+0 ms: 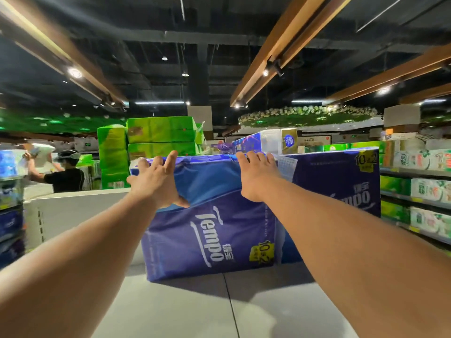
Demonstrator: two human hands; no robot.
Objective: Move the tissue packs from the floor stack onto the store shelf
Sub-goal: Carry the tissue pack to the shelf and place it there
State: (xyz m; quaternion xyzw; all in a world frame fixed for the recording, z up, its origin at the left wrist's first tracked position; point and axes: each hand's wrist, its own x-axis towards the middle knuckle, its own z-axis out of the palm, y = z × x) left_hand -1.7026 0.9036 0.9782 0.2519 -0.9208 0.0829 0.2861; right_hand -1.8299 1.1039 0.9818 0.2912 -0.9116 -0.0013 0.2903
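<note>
Firmly, a blue Tempo tissue pack (210,215) is gripped at its upper edge by the left hand (156,181) and right hand (256,176), fingers curled over it. It is stood on the white shelf (195,308), touching a second Tempo pack (341,189).

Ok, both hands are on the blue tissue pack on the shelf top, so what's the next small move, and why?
Probably slide the blue tissue pack further back. It stands tilted, its front near the shelf middle, beside a second blue pack. The left hand and right hand hook over its top edge, well placed to straighten and push.
</note>
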